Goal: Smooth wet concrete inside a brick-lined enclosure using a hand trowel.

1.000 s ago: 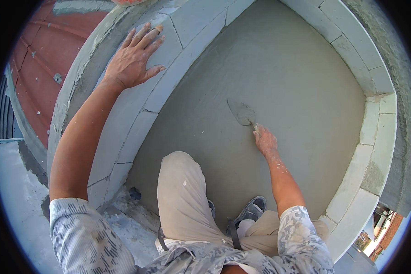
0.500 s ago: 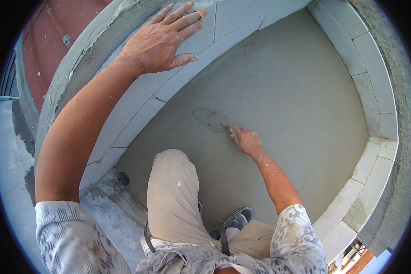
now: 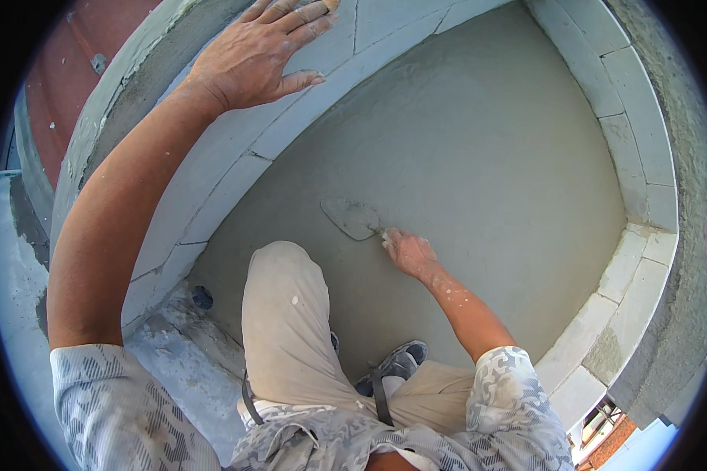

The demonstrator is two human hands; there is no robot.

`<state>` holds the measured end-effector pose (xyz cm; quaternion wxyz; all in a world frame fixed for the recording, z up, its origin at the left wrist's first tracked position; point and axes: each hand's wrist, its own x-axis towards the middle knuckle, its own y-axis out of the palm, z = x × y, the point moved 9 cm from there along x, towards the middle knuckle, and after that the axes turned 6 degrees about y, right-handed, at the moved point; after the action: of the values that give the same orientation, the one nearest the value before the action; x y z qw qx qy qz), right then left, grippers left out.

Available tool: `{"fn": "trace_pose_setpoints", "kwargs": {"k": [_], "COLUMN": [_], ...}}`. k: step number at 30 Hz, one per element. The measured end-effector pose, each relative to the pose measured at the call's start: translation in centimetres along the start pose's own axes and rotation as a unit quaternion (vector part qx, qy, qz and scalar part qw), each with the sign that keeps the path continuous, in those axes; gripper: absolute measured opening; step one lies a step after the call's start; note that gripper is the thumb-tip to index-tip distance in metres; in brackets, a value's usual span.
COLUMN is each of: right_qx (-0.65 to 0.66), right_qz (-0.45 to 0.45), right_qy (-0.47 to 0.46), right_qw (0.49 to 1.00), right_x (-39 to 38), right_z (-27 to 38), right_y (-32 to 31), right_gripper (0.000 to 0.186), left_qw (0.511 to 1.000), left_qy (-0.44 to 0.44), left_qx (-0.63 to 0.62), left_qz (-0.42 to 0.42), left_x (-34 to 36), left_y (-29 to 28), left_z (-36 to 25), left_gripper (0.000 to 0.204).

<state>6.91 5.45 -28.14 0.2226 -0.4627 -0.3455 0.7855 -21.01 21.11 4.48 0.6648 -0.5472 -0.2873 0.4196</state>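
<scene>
One trowel (image 3: 352, 217) gripped by right hand (image 3: 407, 251) on wet mortar (image 3: 479, 180) | left hand (image 3: 255, 55) flat, fingers spread, on block wall (image 3: 212, 180)

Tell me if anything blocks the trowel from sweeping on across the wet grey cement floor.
Nothing visible does. The right hand holds the pointed metal trowel flat on the smooth grey cement floor, which lies bare up to the curved white block wall.

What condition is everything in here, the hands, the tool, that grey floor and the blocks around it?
Left hand: open, palm flat on the block wall.
Right hand: closed on the trowel handle.
Trowel: blade lying on the mortar, coated grey.
Mortar bed: wet-looking, mostly smooth.
Block wall: pale blocks laid in a curve, joints filled.
</scene>
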Motion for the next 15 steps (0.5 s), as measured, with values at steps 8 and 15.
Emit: {"fn": "trace_pose_setpoints", "kwargs": {"k": [8,15], "right_qx": [0.064,0.049], "right_qz": [-0.158,0.008], "right_qy": [0.251,0.069], "right_qw": [0.953,0.996], "right_x": [0.3,-6.4], "right_z": [-14.8,-2.7], "right_y": [-6.7,5.0], "right_gripper": [0.037,0.039], "left_qw": [1.000,0.999], "left_qy": [-0.001,-0.009], "left_qx": [0.016,0.032], "left_qz": [-0.003,0.013], "left_x": [0.2,0.1], "left_y": [0.0,-0.4], "left_z": [-0.3,-0.9], "left_gripper": [0.084,0.082]}}
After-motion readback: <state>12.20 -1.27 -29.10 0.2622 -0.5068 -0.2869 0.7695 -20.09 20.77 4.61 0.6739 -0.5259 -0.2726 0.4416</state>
